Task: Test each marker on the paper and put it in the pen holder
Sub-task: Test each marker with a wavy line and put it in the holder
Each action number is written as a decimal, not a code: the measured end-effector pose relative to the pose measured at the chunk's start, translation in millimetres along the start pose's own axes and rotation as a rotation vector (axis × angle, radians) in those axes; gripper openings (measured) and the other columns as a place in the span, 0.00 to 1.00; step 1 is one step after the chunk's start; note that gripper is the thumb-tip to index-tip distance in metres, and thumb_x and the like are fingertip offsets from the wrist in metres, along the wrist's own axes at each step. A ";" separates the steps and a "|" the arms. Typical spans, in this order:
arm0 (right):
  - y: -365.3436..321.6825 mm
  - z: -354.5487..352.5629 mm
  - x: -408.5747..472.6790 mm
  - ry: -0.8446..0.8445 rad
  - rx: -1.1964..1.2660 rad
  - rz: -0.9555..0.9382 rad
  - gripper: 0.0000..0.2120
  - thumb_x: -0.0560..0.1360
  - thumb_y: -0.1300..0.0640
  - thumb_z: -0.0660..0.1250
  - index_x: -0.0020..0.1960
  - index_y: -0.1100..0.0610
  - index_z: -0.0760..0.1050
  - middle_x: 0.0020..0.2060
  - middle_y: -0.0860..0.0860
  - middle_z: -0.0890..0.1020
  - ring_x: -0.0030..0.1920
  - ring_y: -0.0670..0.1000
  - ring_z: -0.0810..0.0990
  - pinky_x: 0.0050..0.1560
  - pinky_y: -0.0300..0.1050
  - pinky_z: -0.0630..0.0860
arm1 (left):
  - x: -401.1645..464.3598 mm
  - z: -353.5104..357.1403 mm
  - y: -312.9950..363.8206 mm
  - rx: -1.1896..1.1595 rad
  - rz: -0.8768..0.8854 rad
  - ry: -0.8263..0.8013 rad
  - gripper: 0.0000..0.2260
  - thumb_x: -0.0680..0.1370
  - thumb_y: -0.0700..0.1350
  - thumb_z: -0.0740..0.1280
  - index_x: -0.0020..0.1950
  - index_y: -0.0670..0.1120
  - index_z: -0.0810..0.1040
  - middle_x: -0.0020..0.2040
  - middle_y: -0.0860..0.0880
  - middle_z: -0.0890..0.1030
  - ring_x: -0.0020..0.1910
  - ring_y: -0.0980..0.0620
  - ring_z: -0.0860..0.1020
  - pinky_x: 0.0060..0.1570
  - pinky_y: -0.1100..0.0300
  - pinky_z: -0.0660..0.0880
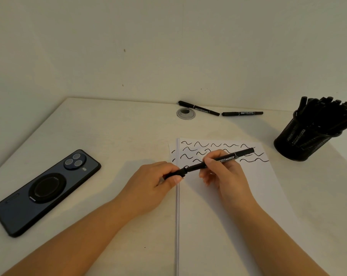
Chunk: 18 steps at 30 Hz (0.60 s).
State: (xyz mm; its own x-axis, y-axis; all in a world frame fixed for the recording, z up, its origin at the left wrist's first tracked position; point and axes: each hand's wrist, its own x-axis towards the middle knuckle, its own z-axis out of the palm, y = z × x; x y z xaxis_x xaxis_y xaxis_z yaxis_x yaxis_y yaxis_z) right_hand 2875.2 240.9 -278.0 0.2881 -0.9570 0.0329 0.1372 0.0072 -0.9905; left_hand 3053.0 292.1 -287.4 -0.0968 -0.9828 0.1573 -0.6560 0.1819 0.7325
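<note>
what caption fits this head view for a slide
Both hands grip a black marker over squiggle-covered paper, two markers lying beyond, pen holder already full.

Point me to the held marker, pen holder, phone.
held marker (226, 157), head view, printed barrel
pen holder (300, 145), head view, mesh wall
phone (19, 214), head view, lower back

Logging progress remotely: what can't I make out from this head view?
- Marker tip and cap seam: hidden inside the left hand; capped or not is unclear.
- Pen holder: right edge crops its markers; count unreadable.
- Squiggles on the paper: some hidden by the right hand.
- Two spare markers: labels too small.
</note>
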 end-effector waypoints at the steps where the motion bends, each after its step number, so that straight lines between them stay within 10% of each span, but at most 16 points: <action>1: -0.1 0.9 -0.9 -0.010 -0.016 -0.005 0.11 0.75 0.66 0.61 0.36 0.55 0.73 0.25 0.51 0.79 0.25 0.48 0.73 0.28 0.36 0.71 | 0.0 0.2 0.1 0.000 0.005 -0.001 0.09 0.74 0.51 0.61 0.47 0.52 0.79 0.35 0.57 0.75 0.34 0.62 0.71 0.33 0.71 0.64; 18: -0.3 12.4 -10.1 -0.160 -0.079 -0.076 0.07 0.70 0.69 0.68 0.38 0.60 0.74 0.24 0.48 0.77 0.26 0.44 0.74 0.30 0.35 0.70 | -3.2 1.0 7.4 -0.227 -0.050 0.050 0.14 0.76 0.53 0.54 0.33 0.55 0.71 0.24 0.55 0.66 0.25 0.57 0.62 0.26 0.68 0.58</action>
State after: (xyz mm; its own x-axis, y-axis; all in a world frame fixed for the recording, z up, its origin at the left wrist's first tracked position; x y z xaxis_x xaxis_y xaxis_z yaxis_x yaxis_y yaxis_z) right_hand 2884.0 254.1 -276.4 0.4278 -0.8956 0.1222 0.0912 -0.0917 -0.9916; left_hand 3047.8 296.5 -283.1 -0.0279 -0.9889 0.1458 -0.4733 0.1416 0.8694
